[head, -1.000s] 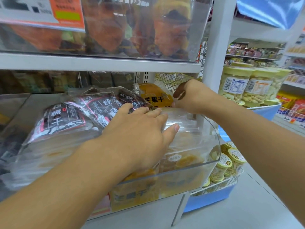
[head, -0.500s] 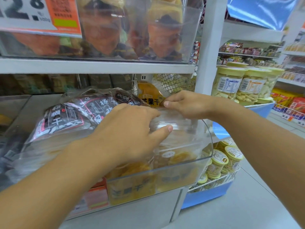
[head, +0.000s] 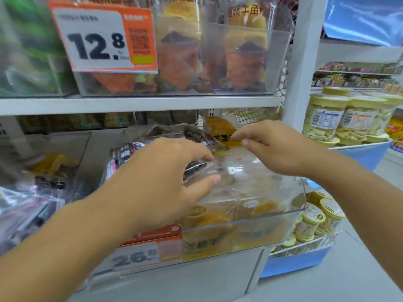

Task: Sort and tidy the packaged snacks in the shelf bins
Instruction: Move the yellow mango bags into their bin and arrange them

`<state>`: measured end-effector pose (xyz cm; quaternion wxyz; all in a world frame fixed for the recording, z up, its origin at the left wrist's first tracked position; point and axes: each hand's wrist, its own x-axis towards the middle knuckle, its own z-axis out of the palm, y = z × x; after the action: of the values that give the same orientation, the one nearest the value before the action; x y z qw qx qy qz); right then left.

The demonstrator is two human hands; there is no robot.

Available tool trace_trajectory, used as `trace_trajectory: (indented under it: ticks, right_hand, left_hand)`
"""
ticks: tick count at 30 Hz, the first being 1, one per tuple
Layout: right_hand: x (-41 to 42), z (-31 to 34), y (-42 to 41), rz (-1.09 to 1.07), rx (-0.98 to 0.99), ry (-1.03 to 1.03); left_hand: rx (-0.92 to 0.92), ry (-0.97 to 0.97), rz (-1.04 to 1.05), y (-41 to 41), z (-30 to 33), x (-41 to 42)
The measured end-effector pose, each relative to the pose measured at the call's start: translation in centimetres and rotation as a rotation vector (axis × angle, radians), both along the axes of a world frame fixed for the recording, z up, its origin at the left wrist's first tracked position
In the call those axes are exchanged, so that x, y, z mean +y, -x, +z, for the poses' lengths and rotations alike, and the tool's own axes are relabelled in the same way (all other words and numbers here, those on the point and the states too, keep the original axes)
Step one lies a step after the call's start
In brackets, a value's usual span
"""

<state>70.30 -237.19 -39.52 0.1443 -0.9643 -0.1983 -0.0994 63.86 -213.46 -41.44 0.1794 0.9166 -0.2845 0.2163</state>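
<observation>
I am squaring up the clear packets of yellow dried mango [head: 246, 171] atop the transparent plastic shelf bin [head: 250, 227]. My left hand [head: 165, 182] grips the top packet's near edge; my right hand [head: 270, 147] pinches its far edge. Next, I judge, it needs laying flat. The dark-labelled packets [head: 139, 149] alongside are blurred, their print unreadable.

two hands [head: 165, 179] [head: 277, 147] over the bin, two price tags [head: 104, 38] [head: 150, 249], two shelf boards, three big yellow-lidded jars [head: 325, 118] beside.
</observation>
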Motion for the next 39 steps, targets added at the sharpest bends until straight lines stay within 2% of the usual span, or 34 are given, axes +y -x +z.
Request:
trace_trajectory:
  ticks: [2, 5, 8, 10, 12, 14, 16, 19, 21, 24, 27, 29, 33, 36, 37, 39]
  right_hand:
    - [2.1, 0.4, 2.4, 0.072, -0.086, -0.052]
    - [7.1, 1.0, 6.0, 0.28, -0.182, -0.275]
    - [14.0, 1.1, 9.4, 0.482, -0.147, -0.451]
    - [19.1, 1.0, 10.7, 0.57, -0.06, -0.495]
    - [24.2, 0.7, 10.6, 0.576, 0.045, -0.393]
    - [29.3, 0.8, 9.4, 0.494, 0.108, -0.149]
    - [33.9, 1.1, 7.6, 0.441, 0.177, -0.06]
    - [39.0, 1.3, 5.7, 0.394, 0.271, -0.099]
    - [41.6, 1.0, 5.1, 0.377, 0.3, -0.039]
    - [43.8, 0.2, 4.4, 0.305, 0.338, 0.14]
    - [43.7, -0.4, 3.5, 0.21, 0.369, 0.184]
    - [42.9, -0.4, 3.1, 0.167, 0.37, 0.114]
    - [41.3, 0.3, 3.2, 0.212, 0.447, -0.097]
    - [40.5, 0.8, 3.7, 0.249, 0.467, -0.374]
    - [40.1, 1.0, 3.9, 0.247, 0.536, -0.476]
    - [39.1, 1.3, 4.3, 0.234, 0.796, -0.757]
  left_hand:
    - [-0.049, 0.029, 0.011, 0.9, 0.1, 2.4]
    - [-0.064, 0.03, 0.106, 2.9, 0.4, 6.8]
    - [-0.092, 0.018, 0.274, 4.7, 1.3, 13.3]
    - [-0.071, 0.06, 0.479, 6.0, 2.2, 18.2]
    - [0.009, 0.063, 0.743, 7.3, 1.4, 23.1]
    - [0.131, -0.035, 0.907, 8.9, -0.5, 27.3]
    - [0.204, -0.07, 0.916, 10.2, -2.0, 30.0]
    - [0.29, 0.068, 0.972, 10.8, -3.2, 32.2]
    - [0.271, 0.174, 1.028, 10.6, -3.4, 32.8]
    - [0.15, 0.346, 1.049, 9.9, -3.7, 33.7]
    - [0.094, 0.346, 1.014, 9.3, -4.0, 33.5]
    - [0.067, 0.349, 1.036, 8.7, -4.0, 33.3]
    - [0.125, 0.579, 1.007, 7.7, -3.4, 33.2]
    - [0.202, 0.693, 0.925, 7.2, -3.5, 33.1]
    - [0.234, 0.732, 0.887, 7.1, -3.3, 32.9]
    - [0.289, 0.781, 0.818, 7.4, -2.9, 32.7]
